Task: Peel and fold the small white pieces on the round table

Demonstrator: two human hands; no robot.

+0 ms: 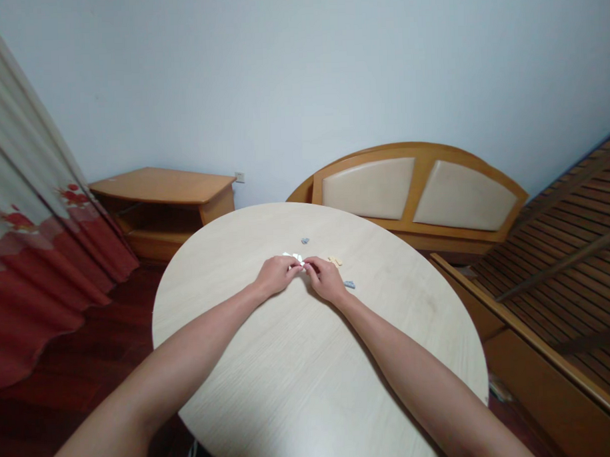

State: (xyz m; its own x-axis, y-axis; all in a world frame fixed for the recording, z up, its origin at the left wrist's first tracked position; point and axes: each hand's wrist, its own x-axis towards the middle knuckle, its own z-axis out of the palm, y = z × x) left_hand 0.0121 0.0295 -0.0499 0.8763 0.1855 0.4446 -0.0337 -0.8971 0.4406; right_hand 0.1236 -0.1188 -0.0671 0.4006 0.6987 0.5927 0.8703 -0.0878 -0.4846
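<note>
Both of my hands meet over the middle of a round, pale wooden table [290,362]. My left hand [278,274] and my right hand [325,277] each pinch a small white piece [302,264] between thumb and fingertips; its exact kind is too small to make out. Just beyond the fingers lie more white pieces [296,257], partly hidden by my left hand. Tan pieces [336,261] rest behind my right hand, and a grey-blue piece [349,284] sits beside its wrist. Farther back on the tabletop is a small grey piece [305,240].
A low wooden cabinet [163,183] stands behind the table at the left, beside a red and white curtain [41,264]. Behind at the right is a headboard [418,184] with cream panels. A wooden bed frame [540,367] and slats [576,246] lie along the right.
</note>
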